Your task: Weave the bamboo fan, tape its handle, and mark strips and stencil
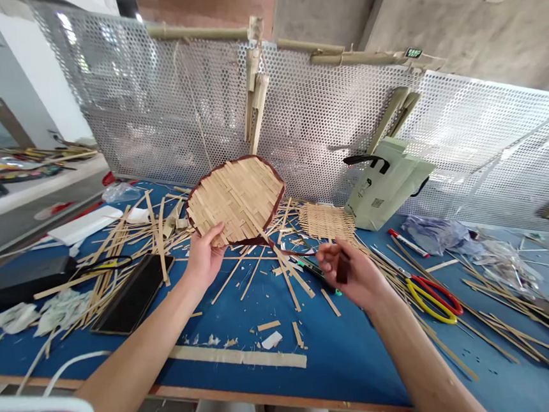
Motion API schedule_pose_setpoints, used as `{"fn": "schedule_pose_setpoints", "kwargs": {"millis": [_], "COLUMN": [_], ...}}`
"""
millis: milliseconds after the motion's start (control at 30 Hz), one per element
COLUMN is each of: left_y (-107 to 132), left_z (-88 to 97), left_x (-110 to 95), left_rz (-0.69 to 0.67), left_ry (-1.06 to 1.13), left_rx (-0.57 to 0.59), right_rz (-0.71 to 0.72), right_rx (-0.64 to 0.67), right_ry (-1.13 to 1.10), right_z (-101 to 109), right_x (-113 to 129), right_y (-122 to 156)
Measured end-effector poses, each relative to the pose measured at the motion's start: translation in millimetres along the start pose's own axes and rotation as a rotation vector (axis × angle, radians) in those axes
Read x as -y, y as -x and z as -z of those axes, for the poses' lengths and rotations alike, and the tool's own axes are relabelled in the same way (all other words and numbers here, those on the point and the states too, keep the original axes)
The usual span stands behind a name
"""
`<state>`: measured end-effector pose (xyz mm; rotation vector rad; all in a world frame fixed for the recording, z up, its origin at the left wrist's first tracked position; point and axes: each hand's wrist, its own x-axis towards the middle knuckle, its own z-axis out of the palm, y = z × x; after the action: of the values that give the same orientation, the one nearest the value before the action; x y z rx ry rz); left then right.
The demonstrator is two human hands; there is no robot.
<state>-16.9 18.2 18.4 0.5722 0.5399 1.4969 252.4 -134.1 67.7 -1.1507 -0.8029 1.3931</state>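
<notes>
My left hand point(204, 257) grips the lower left edge of a woven bamboo fan point(238, 196), thumb on its front face. Dark brown binding runs along the rim of the fan. From its lower right edge a brown binding strip point(292, 252) stretches across to my right hand point(350, 270), whose fingers are curled around the strip. Several pale bamboo strips stick out below the fan, toward the tabletop. Under and beside my right hand lies a dark green cutter-like tool point(316, 271), partly hidden.
Loose bamboo strips and scraps litter the blue table point(337, 367). Scissors point(433, 294) with red and yellow handles, a red marker point(408, 243), a woven mat point(326, 220) and a pale green bag point(383, 183) are at right. A dark phone point(135, 294) lies at left. A perforated metal panel point(150, 101) stands behind.
</notes>
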Motion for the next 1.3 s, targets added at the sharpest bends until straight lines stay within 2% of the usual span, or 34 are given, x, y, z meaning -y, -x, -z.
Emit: {"fn": "schedule_pose_setpoints", "kwargs": {"millis": [67, 100, 133, 167, 233, 267, 300, 333, 400, 500, 600, 667, 767, 867, 967, 1167, 1233, 1300], "left_y": [-1, -1, -1, -1, -1, -1, 0, 0, 2, 4, 5, 5, 4, 3, 2, 4, 5, 7], "left_z": [-0.7, -1.0, -1.2, -1.4, -1.4, -1.4, -1.3, -1.3, -1.2, -1.1, -0.7, -0.6, -0.8, -0.9, -0.2, -0.4, -1.5, -2.6], "left_x": [0, 0, 0, 0, 0, 1, 1, 2, 4, 7, 8, 7, 5, 4, 3, 1, 0, 0], "left_rz": [0.012, 0.013, 0.012, 0.011, 0.008, 0.007, 0.006, 0.006, 0.009, 0.02, 0.029, 0.034, 0.041, 0.044, 0.05, 0.05, 0.047, 0.052], "left_ry": [0.031, 0.044, 0.056, 0.065, 0.077, 0.08, 0.082, 0.081, 0.076, 0.056, 0.042, 0.042, 0.052, 0.062, 0.068, 0.052, 0.042, 0.032], "left_rx": [-0.013, -0.019, -0.023, -0.024, -0.022, -0.018, -0.013, -0.005, 0.018, 0.066, 0.094, 0.098, 0.101, 0.099, 0.091, 0.1, 0.105, 0.109], "right_rz": [-0.206, -0.25, -0.231, -0.146, 0.112, 0.217, 0.266, 0.26, 0.196, 0.183, 0.032, -0.113, -0.291, -0.23, -0.133, 0.009, 0.161, 0.393], "right_rx": [0.214, 0.314, 0.344, 0.278, -0.009, -0.132, -0.169, -0.112, 0.08, 0.116, 0.122, 0.194, 0.369, 0.393, 0.35, 0.173, -0.041, -0.323], "right_ry": [0.38, 0.595, 0.792, 0.94, 1.046, 1.003, 0.92, 0.816, 0.518, 0.058, -0.234, -0.304, -0.161, 0.051, 0.182, 0.516, 0.715, 0.899], "right_z": [9, 11, 10, 9, 0, -7, -15, -25, -47, -80, -100, -105, -105, -97, -84, -62, -56, -45], "right_x": [-5, -6, -8, -9, -14, -19, -26, -34, -53, -73, -75, -71, -64, -54, -36, 7, 20, 33], "right_y": [3, 6, 9, 11, 13, 12, 11, 9, 6, 6, 8, 12, 21, 32, 47, 91, 96, 88]}}
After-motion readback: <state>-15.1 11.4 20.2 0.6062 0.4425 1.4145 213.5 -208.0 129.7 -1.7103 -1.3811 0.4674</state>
